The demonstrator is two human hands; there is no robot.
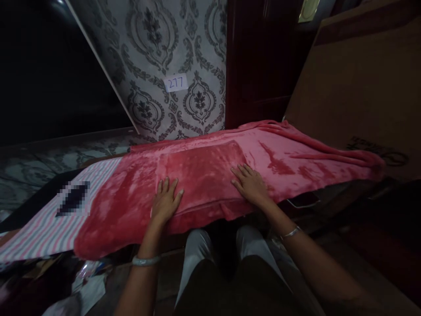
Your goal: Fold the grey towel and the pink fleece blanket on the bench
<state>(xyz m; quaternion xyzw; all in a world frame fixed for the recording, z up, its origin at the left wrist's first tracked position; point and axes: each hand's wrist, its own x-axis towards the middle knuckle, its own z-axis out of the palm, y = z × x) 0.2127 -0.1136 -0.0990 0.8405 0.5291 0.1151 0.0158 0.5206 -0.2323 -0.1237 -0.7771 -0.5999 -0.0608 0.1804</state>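
Observation:
A folded red plush cloth (pixel 200 171) lies flat as a rough rectangle on a larger pinkish-red plush blanket (pixel 115 202). My left hand (pixel 165 199) rests palm down at the left edge of the folded piece, fingers spread. On its right edge lies my right hand (pixel 251 183), also flat with the fingers apart. Neither hand grasps anything. The blanket is bunched into thick folds at its far right end. Under its left end shows a striped pink, white and grey cloth (pixel 105 169).
A dark object (pixel 73 198), partly blurred out, lies on the striped cloth. A large cardboard box (pixel 365 87) stands at the right, a dark screen (pixel 59 74) at the left. Behind is a patterned wall with a paper (pixel 176 82) marked 277. Clutter (pixel 88 285) sits below left.

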